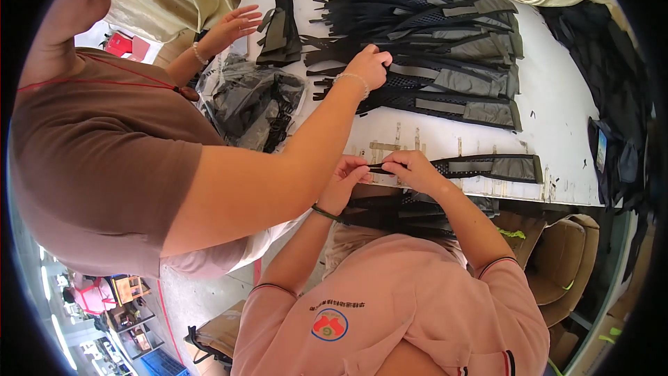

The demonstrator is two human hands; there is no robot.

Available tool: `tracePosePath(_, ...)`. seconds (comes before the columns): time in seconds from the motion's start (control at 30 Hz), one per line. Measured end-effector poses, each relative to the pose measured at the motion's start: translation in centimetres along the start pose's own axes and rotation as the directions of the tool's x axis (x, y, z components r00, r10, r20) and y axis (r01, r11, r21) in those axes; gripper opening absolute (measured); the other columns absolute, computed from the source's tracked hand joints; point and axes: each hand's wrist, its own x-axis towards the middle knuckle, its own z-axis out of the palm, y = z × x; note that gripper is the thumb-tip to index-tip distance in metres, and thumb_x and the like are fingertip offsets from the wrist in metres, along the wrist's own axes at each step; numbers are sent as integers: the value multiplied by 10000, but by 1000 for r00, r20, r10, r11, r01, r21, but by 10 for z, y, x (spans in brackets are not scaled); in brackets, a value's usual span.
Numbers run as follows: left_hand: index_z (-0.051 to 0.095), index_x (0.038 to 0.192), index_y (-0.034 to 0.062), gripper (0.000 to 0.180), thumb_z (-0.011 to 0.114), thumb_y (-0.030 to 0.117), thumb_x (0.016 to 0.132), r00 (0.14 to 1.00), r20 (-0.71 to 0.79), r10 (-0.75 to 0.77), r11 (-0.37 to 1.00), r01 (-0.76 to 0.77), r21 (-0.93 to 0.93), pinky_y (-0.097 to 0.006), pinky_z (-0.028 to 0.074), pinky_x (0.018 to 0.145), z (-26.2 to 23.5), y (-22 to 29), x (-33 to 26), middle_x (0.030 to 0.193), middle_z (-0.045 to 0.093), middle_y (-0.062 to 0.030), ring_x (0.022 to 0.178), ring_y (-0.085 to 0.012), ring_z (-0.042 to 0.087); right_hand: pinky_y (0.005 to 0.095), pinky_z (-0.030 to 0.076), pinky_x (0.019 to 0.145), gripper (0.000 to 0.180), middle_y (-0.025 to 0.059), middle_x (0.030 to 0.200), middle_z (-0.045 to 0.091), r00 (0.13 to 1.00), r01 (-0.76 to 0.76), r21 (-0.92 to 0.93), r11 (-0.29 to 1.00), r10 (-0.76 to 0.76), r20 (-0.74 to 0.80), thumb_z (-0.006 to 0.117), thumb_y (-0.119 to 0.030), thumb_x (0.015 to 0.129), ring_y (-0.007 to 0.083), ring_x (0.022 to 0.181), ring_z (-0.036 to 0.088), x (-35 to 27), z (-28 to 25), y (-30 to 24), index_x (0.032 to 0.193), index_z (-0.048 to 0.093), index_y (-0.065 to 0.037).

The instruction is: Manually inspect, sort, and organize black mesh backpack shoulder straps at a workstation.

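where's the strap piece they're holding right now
In the head view, the black and grey strap piece lies at the white table's near edge, pinched by both hands, below the strap pile.

Black mesh straps (445, 49) with grey-green bands on a white table (557, 104), pink shirt (417, 306)

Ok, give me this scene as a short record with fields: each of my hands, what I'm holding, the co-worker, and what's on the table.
left hand: pinching the end of a black strap
right hand: pinching the same end beside it
strap: black mesh with a grey panel, lying on the white table
co-worker's hand: resting on the pile of straps
also there: plastic bag of dark parts
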Motion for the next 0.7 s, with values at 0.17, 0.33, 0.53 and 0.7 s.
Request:
tracePosePath(0.17,592,917,-2,93,638,6,837,995,-104,-8,1000,10,15,-249,525,633,-4,-5,3,783,642,-67,697,-129,633,346,482,678,174,141,809,647,968,219,-351,911,-247,-39,615,-167,844,293,742,616,-2,3,1,918,658,-15)
tracePosePath(0.33,590,878,15,91,664,38,830,995,-94,34,999,-32,21,-201,470,563,5,-2,4,758,621,-34,625,-80,575,368,486,700,180,147,892,644,922,312,-289,905,-362,-136,628,-154,825,338,806,608,4,27,-14,954,649,-31)
tracePosePath(0.53,602,846,38,87,682,52,815,995,-91,27,995,-19,93,-174,392,541,-10,-6,5,735,600,0,615,-30,494,368,484,686,125,132,856,637,947,265,-273,925,-303,-108,623,-126,822,327,776,606,9,32,-10,912,636,-40)
tracePosePath(0.7,608,867,36,92,664,100,831,980,-160,119,954,-68,292,-208,418,585,-33,33,21,745,593,12,653,-56,515,366,477,662,126,118,804,629,949,247,-332,910,-296,-106,627,-161,811,309,741,604,12,23,5,880,634,-55)
